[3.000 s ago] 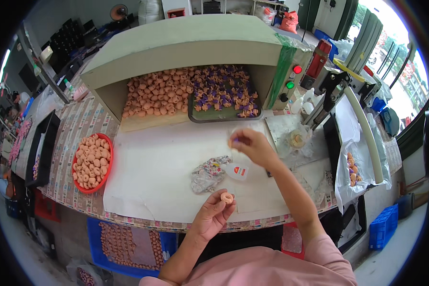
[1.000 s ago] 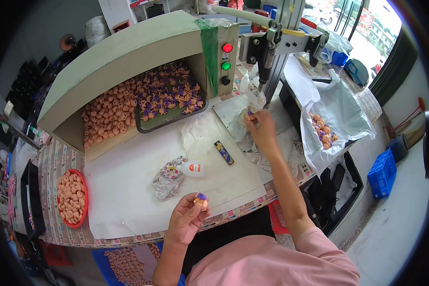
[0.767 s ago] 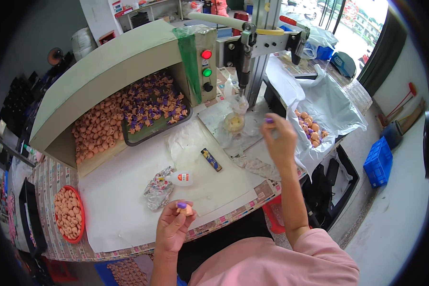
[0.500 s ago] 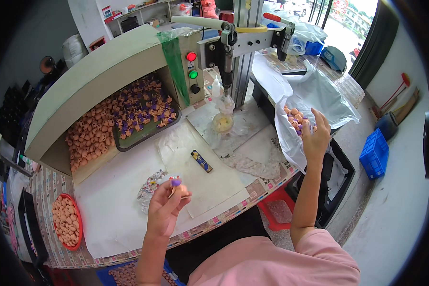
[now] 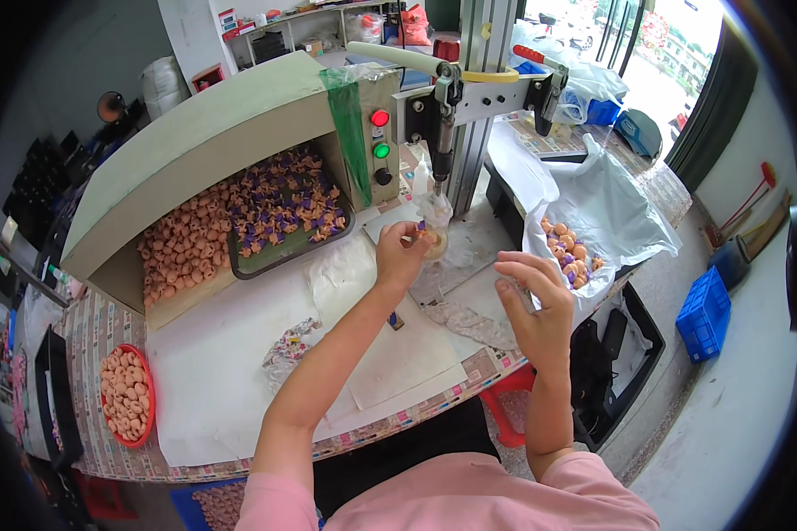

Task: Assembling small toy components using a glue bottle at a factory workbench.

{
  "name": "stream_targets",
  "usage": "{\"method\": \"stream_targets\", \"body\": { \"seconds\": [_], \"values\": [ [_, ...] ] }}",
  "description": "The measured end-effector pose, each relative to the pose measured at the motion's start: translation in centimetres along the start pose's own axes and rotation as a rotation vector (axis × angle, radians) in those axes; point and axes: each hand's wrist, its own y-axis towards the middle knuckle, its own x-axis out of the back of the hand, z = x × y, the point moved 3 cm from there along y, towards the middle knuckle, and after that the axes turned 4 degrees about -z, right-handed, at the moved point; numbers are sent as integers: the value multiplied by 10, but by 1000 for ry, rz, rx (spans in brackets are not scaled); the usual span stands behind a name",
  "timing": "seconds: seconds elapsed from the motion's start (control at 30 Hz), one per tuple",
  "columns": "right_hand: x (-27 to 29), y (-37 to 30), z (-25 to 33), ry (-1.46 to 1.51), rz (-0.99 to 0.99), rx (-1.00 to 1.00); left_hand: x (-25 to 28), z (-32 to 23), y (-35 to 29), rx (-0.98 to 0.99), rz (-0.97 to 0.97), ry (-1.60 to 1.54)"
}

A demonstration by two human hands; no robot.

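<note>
My left hand (image 5: 402,257) is stretched forward to the press, its fingertips closed on a small peach-and-purple figure part (image 5: 422,227). The fingers partly hide this part, which is right at the small clear cup (image 5: 438,242) under the press's plastic-wrapped tip (image 5: 436,209). My right hand (image 5: 537,311) hovers over the table's right side, thumb and fingers apart, with nothing seen in it. Just beyond it, a white-lined bin (image 5: 624,199) holds several round peach pieces with purple bits (image 5: 568,250).
Under the beige hood (image 5: 204,133) lie many peach round pieces (image 5: 186,234) and a dark tray (image 5: 350,223) of purple-and-peach parts. A red basket (image 5: 153,403) of peach pieces stands at the left. Crumpled wrapping (image 5: 290,352) lies on the white sheet (image 5: 212,380).
My left hand has gone forward and right with the figure part, from above the sheet to the cup. My right hand has come back from the white-lined bin. The view has shifted slightly.
</note>
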Motion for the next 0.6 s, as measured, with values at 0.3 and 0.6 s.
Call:
{"method": "stream_targets", "body": {
  "seconds": [0.3,0.6],
  "values": [
    [-34,54,22,107,-130,194,-5,-16,-11,-511,-42,304],
    [-69,211,37,56,-103,32,-6,-21,-10,-487,-42,303]
  ]
}}
